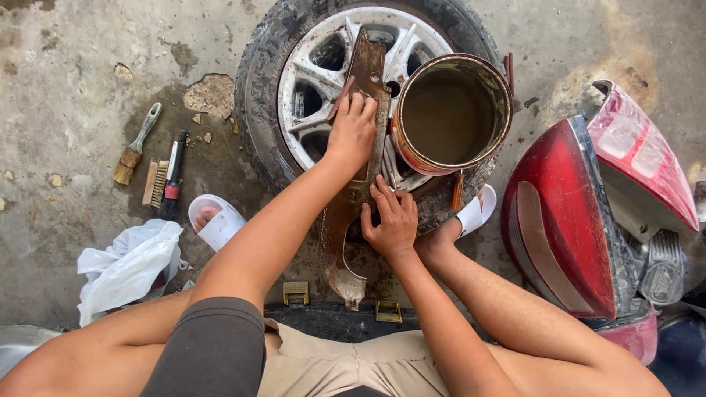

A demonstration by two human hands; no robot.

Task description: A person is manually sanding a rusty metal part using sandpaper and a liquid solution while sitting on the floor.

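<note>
A long rusty metal bracket (346, 220) lies across a car wheel (259, 95) with a silver alloy rim that rests flat on the concrete. My left hand (351, 131) presses on the bracket's upper part and grips a thin reddish tool, probably a brush handle, against it. My right hand (390, 219) lies flat on the bracket's middle, fingers spread, holding it down. A round tin (448, 114) of murky brown liquid sits on the wheel just right of my left hand.
Three brushes (154, 165) lie on the stained concrete to the left, above a crumpled white plastic bag (125, 268). A red tail-light assembly (588, 213) lies at the right. My feet in white slides (217, 224) flank the wheel.
</note>
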